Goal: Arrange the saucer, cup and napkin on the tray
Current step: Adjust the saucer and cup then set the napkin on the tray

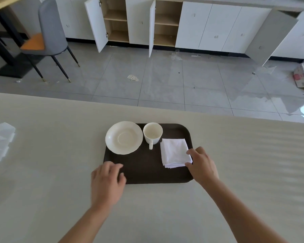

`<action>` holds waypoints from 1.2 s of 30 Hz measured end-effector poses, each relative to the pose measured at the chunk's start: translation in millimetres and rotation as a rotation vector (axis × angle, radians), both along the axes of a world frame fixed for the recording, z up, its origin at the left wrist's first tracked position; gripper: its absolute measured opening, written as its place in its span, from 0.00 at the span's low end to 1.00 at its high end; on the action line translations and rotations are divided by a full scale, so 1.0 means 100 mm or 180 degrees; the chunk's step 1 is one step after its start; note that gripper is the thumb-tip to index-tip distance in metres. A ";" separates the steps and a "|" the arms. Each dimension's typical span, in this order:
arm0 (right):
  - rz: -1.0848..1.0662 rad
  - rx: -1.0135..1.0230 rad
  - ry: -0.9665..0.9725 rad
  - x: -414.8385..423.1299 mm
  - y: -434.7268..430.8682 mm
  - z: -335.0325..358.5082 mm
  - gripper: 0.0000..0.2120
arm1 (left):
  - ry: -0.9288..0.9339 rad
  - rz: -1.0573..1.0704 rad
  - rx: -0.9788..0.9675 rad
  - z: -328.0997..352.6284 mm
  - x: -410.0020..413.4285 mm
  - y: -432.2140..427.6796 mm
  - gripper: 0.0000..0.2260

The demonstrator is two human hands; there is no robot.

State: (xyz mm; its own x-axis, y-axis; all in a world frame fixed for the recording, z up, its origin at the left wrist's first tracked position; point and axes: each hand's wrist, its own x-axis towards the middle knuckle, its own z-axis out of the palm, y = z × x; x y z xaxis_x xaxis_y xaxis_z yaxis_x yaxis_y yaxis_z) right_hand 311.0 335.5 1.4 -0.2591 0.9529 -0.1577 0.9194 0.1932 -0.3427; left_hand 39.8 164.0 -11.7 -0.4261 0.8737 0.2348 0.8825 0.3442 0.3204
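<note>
1. Dark tray (144,172) sits on the pale table (42,155), holding all three pieces.
2. Saucer (124,137) at the tray's 10 o'clock, overhanging its rim; cup (152,133) just beside it at 12, empty, upright, handle toward 6.
3. Folded white napkin (175,152) at 3 o'clock.
4. Right hand (202,165) — thumb and fingers pinch the napkin's near-right corner.
5. Left hand (107,181) over the tray's 7 o'clock corner — fingers loosely curled, gripping nothing.
6. Open cupboards (139,20) beyond at 12.
</note>
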 end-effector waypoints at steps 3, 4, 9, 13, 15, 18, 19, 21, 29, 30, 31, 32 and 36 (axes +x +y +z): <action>0.0222 0.0018 -0.0058 0.04 0.05 -0.02 0.18 | -0.0223 -0.0598 0.0202 0.06 0.44 0.27 0.07; 0.0297 0.0025 -0.0081 0.05 0.06 -0.02 0.18 | -0.0288 -0.0813 0.0160 0.07 0.57 0.35 0.08; 0.0549 0.0043 -0.0109 0.07 0.06 -0.04 0.16 | -0.0300 -0.1365 -0.0345 0.06 0.96 0.71 0.13; 0.0630 0.0088 -0.0108 0.09 0.09 -0.06 0.15 | -0.0145 -0.1411 -0.0730 0.01 1.04 0.87 0.18; 0.0682 0.0107 -0.0132 0.11 0.11 -0.08 0.13 | -0.0014 -0.1446 -0.0811 0.01 1.06 0.91 0.17; 0.0760 0.0093 -0.0206 0.13 0.12 -0.10 0.10 | 0.0109 -0.1455 -0.0827 0.03 1.07 0.96 0.14; 0.0777 0.0092 -0.0215 0.13 0.13 -0.11 0.09 | 0.0162 -0.1448 -0.0800 0.02 1.08 0.98 0.12; 0.0814 0.0111 -0.0221 0.14 0.14 -0.13 0.09 | 0.0249 -0.1448 -0.0744 0.00 1.08 1.00 0.09; 0.0881 0.0229 -0.0187 0.13 0.14 -0.17 0.06 | 0.0248 -0.1425 -0.0649 -0.02 1.10 1.08 0.08; 0.0884 0.0257 -0.0173 0.12 0.15 -0.17 0.05 | 0.0249 -0.1410 -0.0655 -0.02 1.10 1.09 0.08; 0.0880 0.0289 -0.0158 0.12 0.16 -0.17 0.05 | 0.0263 -0.1397 -0.0667 -0.02 1.11 1.11 0.09; 0.0866 0.0316 -0.0145 0.11 0.18 -0.17 0.04 | 0.0289 -0.1385 -0.0686 -0.02 1.11 1.12 0.09; 0.0772 0.0370 -0.0171 0.08 0.26 -0.16 0.05 | 0.0443 -0.1390 -0.0704 0.02 1.13 1.23 0.11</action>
State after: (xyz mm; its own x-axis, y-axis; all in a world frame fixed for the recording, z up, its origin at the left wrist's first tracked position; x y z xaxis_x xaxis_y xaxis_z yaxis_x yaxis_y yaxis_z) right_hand 318.8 361.4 -14.8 -0.4760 0.8766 -0.0707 0.8578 0.4451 -0.2572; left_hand 152.6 286.5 -10.1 0.0122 0.9985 0.0527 0.9884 -0.0200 0.1506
